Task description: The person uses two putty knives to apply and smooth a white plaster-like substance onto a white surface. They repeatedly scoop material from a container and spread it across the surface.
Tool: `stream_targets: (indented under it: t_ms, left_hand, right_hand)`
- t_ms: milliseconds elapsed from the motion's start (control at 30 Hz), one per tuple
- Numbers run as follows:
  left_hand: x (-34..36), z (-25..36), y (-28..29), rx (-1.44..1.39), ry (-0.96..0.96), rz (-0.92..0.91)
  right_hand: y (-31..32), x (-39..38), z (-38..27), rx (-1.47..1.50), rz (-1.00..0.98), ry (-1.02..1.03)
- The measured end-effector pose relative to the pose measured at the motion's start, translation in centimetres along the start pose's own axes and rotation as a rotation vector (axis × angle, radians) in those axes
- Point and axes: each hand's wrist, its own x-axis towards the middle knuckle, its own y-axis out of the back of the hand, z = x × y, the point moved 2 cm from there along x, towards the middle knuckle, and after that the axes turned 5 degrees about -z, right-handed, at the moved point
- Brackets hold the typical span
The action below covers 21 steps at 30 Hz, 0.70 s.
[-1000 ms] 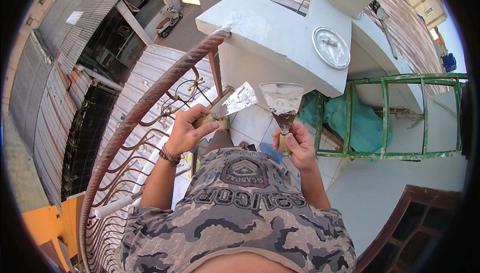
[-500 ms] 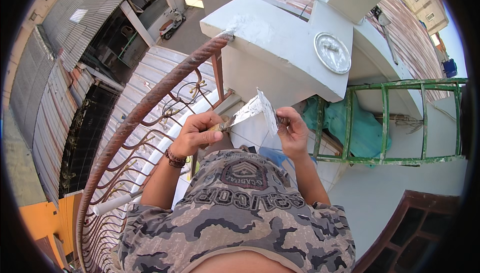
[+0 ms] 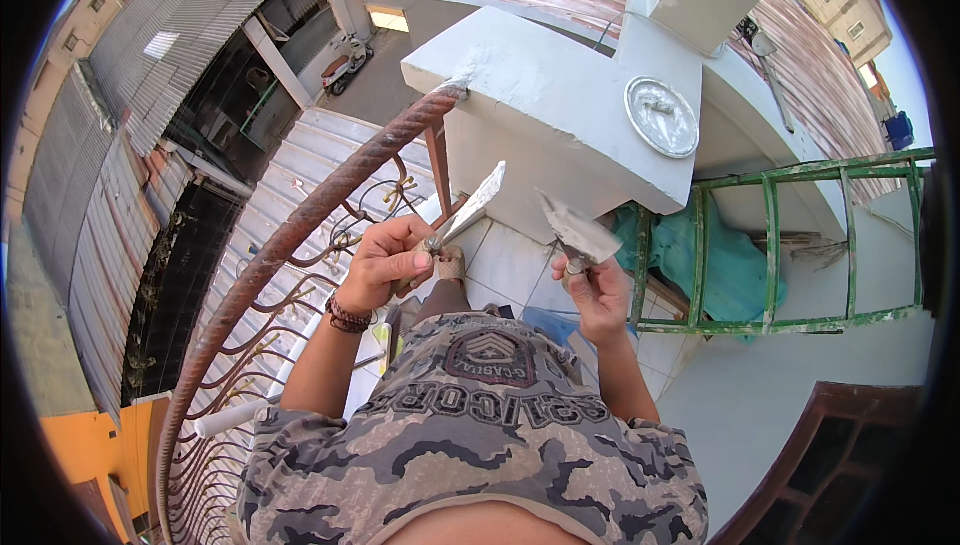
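My left hand (image 3: 388, 263) grips the handle of a putty knife (image 3: 475, 199), whose blade is coated with white paste and points up and away. In my right hand (image 3: 597, 295) is a second, broader putty knife (image 3: 577, 230), its blade smeared by motion and tilted up to the left. The two blades are apart. Beyond them stands a white ledge (image 3: 540, 85) with rough white patches on its top. On that ledge lies a round lid (image 3: 662, 117) holding a lump of white paste, to the right of both hands.
A rusty twisted handrail (image 3: 330, 175) with curled ironwork curves along my left, above lower metal roofs. At the right a green metal ladder (image 3: 770, 245) lies sideways near a teal cloth (image 3: 735, 265). A long-handled tool (image 3: 775, 80) leans farther back. White floor tiles (image 3: 500, 260) show below.
The two blades were touching and have come apart. My right hand has moved slightly right and down, turning its knife, while the left knife now points more upward.
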Motion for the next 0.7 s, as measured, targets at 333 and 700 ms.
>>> stream_targets:
  t_ms: [333,700]
  left_hand:
    - [0.1,1.1,-2.4,0.381,-0.071,0.097]
    - [-1.0,3.2,-2.4,1.066,-0.334,0.274]
  right_hand:
    - [-2.1,0.5,-2.3,0.382,-0.103,-0.104]
    - [-3.8,0.0,-2.5,0.222,-0.093,-0.207]
